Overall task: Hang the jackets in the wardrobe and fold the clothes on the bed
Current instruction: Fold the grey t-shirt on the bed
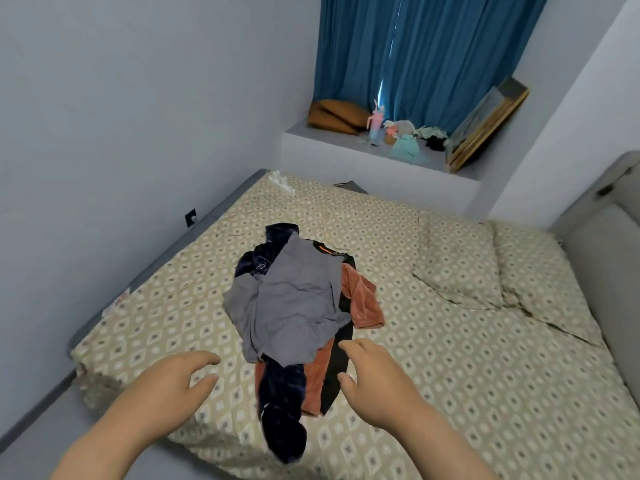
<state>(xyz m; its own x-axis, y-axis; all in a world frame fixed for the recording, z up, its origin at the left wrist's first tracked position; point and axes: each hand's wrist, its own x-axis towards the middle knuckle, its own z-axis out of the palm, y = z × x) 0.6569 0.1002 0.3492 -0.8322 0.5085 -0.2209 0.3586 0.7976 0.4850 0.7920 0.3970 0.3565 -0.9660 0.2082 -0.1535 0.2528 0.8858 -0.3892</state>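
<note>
Left grip, right grip loose — crumpled clothes pile | patterned bed

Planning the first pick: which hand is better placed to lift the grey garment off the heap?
Right, probably. The right hand sits at the edge of the black garment, just beside the grey garment. The left hand hovers over bare bedsheet, farther off. Both are open, holding nothing.

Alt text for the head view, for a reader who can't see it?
The left hand and right hand, holding nothing, reach toward a pile of clothes on a patterned bed; a grey garment lies on top. A blue curtain hangs behind a cluttered ledge.
</note>
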